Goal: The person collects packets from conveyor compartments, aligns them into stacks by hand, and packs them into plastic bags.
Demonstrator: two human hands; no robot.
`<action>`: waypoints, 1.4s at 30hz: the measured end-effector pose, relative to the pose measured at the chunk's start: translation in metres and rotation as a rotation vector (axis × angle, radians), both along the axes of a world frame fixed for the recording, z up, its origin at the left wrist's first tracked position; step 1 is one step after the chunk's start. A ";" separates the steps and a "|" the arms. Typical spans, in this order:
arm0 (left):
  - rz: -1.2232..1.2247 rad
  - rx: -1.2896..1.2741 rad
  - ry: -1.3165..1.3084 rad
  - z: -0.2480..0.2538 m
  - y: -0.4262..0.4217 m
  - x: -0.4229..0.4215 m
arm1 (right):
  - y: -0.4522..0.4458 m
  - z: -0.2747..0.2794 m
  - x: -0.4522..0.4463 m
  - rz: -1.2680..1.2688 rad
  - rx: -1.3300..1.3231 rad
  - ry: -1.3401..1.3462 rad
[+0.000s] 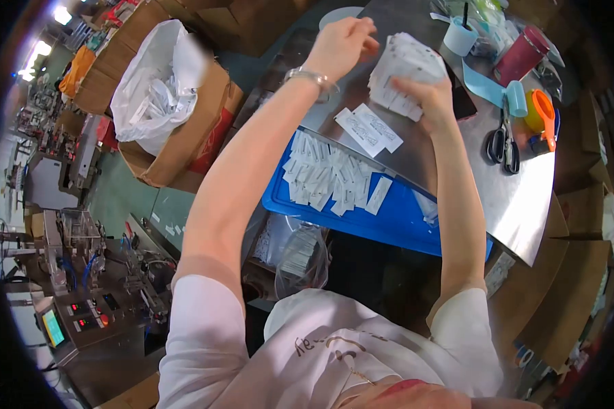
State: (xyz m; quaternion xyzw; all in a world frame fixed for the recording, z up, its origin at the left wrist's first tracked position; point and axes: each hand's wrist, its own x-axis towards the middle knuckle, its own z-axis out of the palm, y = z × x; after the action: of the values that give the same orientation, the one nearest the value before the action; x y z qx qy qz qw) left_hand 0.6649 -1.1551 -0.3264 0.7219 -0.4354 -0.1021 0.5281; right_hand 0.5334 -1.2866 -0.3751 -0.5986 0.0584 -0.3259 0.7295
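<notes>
Right now the stack of white packets (404,68) seems to be the work in hand: the right hand (431,99) is gripping it at its near right edge, thumb lying across the printed face, while the left hand (341,46) is hovering just to the left of it, apart from it. The left fingers are curling loosely with a gap between hand and stack; nothing is showing in them. Two loose packets (361,129) are lying flat and overlapping on the desk (419,162), between the hands and closer to the body, so the step looks like sorting or dealing from the stack. As a judgement, the next move is calling for a steady right grip, with the left fingertips free to meet the edge of the stack. Both arms are reaching forward, the left slanting inward from the shoulder, the right running nearly straight ahead with its wrist turning inward. Nearer the body than both hands, a blue tray (392,230) is holding a heap of white strips (320,170). Scissors (503,144) are lying to the right of the right hand.
</notes>
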 end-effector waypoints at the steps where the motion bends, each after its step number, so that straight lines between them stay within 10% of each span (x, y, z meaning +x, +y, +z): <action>1: 0.100 -0.104 -0.041 -0.006 0.009 -0.008 | -0.007 -0.001 -0.002 0.020 0.050 0.023; 4: -0.377 0.225 -0.832 -0.016 0.054 -0.043 | -0.021 -0.002 -0.002 0.034 0.154 -0.035; 12: -0.386 -0.020 -1.092 -0.089 0.095 -0.058 | -0.026 -0.008 -0.006 0.102 0.238 -0.163; 14: -0.331 -0.113 -0.993 -0.088 0.094 -0.061 | -0.026 -0.008 -0.005 0.105 0.305 -0.153; 18: 0.403 -0.214 0.003 -0.059 0.065 -0.043 | -0.012 -0.002 -0.006 0.173 0.241 -0.097; 24: 0.028 -0.431 0.774 -0.066 0.005 -0.004 | 0.010 0.004 -0.003 0.159 -0.107 0.055; 42: 0.115 -0.373 0.810 -0.020 -0.007 -0.026 | 0.019 0.001 -0.001 0.139 -0.251 0.070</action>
State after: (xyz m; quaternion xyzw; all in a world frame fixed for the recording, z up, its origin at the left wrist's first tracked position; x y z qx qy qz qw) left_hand 0.6392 -1.1620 -0.3460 0.5392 -0.1634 -0.2666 0.7820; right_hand 0.5326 -1.2675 -0.3742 -0.6987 0.0011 -0.2584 0.6671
